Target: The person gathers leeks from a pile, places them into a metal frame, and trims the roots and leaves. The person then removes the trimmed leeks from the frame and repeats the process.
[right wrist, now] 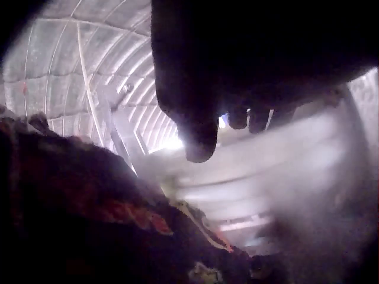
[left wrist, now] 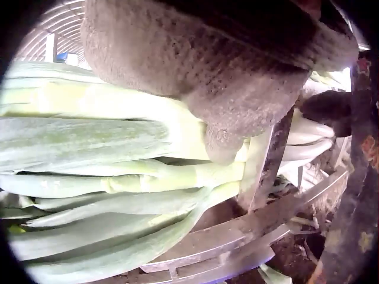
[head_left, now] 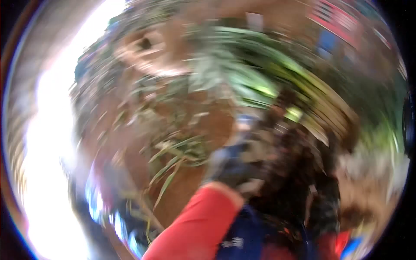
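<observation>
Big leeks [left wrist: 89, 142] run right under our left hand [left wrist: 207, 65], fingers curled partway over them. Our right hand [right wrist: 254, 65] has fingers pointing down, hold unclear; we'd spread pressure evenly to avoid bruising.

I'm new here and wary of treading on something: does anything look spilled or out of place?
Loose green leaves lie strewn on the brown ground, apart from the leeks, which lie side by side; perhaps trimmings. I see no plain damage, but the head view is badly blurred.
</observation>
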Available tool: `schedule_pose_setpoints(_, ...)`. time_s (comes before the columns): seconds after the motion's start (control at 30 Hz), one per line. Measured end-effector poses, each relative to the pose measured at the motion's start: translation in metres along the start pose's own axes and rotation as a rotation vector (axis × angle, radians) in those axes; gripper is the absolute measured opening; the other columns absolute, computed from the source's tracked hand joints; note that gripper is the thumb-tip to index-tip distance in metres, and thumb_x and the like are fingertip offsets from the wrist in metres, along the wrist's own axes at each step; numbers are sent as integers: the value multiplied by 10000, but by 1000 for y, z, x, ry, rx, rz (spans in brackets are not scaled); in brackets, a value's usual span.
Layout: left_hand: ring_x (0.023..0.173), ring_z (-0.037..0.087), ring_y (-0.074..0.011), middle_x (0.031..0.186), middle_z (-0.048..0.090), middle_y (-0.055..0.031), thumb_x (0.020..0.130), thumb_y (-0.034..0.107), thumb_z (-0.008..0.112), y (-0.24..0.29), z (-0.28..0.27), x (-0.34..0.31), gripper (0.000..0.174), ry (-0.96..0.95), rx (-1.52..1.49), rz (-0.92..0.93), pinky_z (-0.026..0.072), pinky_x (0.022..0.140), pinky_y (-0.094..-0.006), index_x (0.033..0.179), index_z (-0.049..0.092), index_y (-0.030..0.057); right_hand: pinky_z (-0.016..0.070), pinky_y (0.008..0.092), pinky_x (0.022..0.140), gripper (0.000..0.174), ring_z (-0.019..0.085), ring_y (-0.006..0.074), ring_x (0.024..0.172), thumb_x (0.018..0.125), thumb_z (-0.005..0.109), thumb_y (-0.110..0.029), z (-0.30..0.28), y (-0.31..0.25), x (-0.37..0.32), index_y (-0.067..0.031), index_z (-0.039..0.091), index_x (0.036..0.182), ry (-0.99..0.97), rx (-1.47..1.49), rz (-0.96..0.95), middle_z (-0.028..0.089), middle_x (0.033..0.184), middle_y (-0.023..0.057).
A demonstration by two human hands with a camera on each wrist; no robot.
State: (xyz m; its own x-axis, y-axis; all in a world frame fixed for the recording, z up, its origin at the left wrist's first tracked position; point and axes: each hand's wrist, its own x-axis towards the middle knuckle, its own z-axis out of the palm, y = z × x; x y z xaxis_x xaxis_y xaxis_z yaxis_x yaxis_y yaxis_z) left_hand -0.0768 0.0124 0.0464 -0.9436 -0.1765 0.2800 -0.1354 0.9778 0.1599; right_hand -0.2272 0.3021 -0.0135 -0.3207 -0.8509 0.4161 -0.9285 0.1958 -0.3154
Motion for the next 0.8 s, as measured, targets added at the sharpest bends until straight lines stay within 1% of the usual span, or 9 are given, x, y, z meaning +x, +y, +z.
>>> schedule_pose_setpoints(0.2, 1377, 291, -398, 1273, 563, -119, 817, 309, 648, -12, -7, -2, 330, 29, 92, 213, 168, 1147, -542, 1130, 659, 208, 469, 406, 932, 263, 584, 244, 1044, 916, 559, -183, -71, -46, -96, -119, 603, 1168, 10, -365, 235, 616, 1149, 89)
schedule_pose_setpoints(0.3, 1396, 256, -381, 1261, 600, -82, 800, 333, 666, -19, 1, 11, 322, -190, 200, 113, 133, 1162, -533, 1111, 688, 253, 494, 412, 915, 239, 611, 231, 1049, 893, 619, -194, -126, -34, -120, -117, 643, 1118, -71, 29, 783, 643, 1159, 71)
schedule_pose_setpoints(0.33, 1418, 213, -365, 1278, 602, -54, 794, 360, 672, -33, 1, 10, 342, -377, 268, -25, 93, 1177, -524, 1130, 684, 296, 512, 370, 817, 273, 616, 206, 967, 909, 605, -214, -128, -16, -129, -137, 620, 1171, -20, -141, 735, 636, 1185, 62)
schedule_pose_setpoints(0.4, 1435, 176, -333, 1309, 591, -21, 801, 390, 666, -39, -2, 4, 333, -298, 315, 54, 71, 1185, -507, 1134, 671, 392, 549, 285, 623, 343, 627, 156, 805, 941, 577, -254, -145, 34, -154, -177, 574, 1275, 73, -437, 620, 620, 1238, 44)
schedule_pose_setpoints(0.5, 1425, 226, -320, 1400, 489, -53, 832, 513, 576, -48, 6, 2, 469, -445, 389, 14, 68, 1175, -523, 1269, 567, 345, 520, 318, 781, 398, 605, 181, 957, 927, 599, -286, -218, 65, -123, -154, 550, 1300, -62, -442, 1188, 598, 1266, 87)
schedule_pose_setpoints(0.57, 1423, 247, -337, 1482, 394, -117, 849, 620, 498, -52, 9, 4, 606, -455, 443, 6, 33, 1161, -577, 1392, 465, 353, 478, 365, 946, 435, 568, 222, 1119, 927, 595, -296, -250, 122, -135, -128, 526, 1322, -110, -695, 1172, 591, 1246, 121)
schedule_pose_setpoints(0.67, 1441, 193, -326, 1508, 365, -67, 825, 614, 504, -18, -27, 20, 602, -684, 447, -112, 25, 1170, -556, 1366, 504, 350, 463, 371, 939, 460, 573, 232, 1088, 916, 595, -289, -298, 164, -121, -136, 498, 1339, -136, -880, 1327, 594, 1194, 91)
schedule_pose_setpoints(0.77, 1452, 170, -278, 1570, 230, -63, 826, 583, 508, 2, -37, 30, 735, -660, 363, -160, 48, 1183, -512, 1467, 360, 255, 453, 422, 931, 623, 553, 338, 1104, 814, 684, -269, -317, 225, -151, -116, 434, 1364, 47, -880, 1200, 580, 1186, 150)
schedule_pose_setpoints(0.8, 1452, 174, -272, 1569, 228, -70, 834, 590, 497, -10, -25, 22, 778, -456, 358, -95, 55, 1186, -500, 1491, 313, 217, 451, 428, 935, 635, 549, 347, 1108, 808, 690, -270, -320, 236, -150, -115, 430, 1366, 116, -882, 1115, 576, 1191, 164)
